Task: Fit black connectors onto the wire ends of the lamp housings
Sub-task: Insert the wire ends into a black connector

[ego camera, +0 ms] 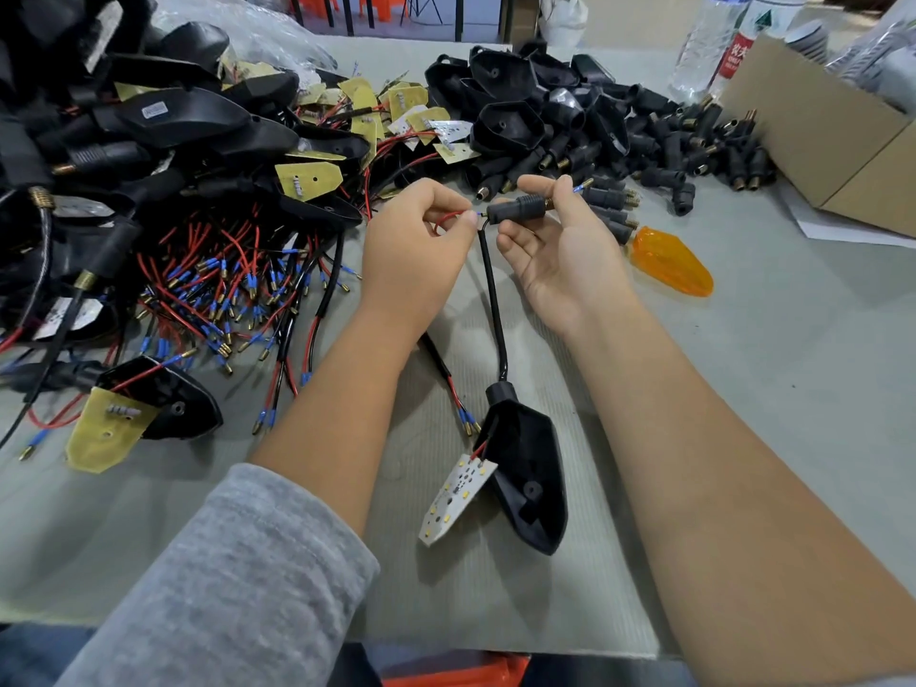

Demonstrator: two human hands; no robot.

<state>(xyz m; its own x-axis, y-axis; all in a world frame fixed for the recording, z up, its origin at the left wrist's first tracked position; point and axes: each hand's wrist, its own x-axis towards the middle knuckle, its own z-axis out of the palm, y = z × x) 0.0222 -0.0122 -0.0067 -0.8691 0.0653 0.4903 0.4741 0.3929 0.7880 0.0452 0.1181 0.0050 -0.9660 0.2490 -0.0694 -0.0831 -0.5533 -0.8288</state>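
Grey sleeve (238, 577) lowest in view; beyond it, the lamp housing (528, 468) lies on the tabletop (743, 389). Left hand (411, 250) pinches the red wire (448, 219), right hand (560, 250) pinches the black connector (515, 209) at the cable (493, 295) end, above the tabletop.

Head-worn view, downward, close over table (743, 389)
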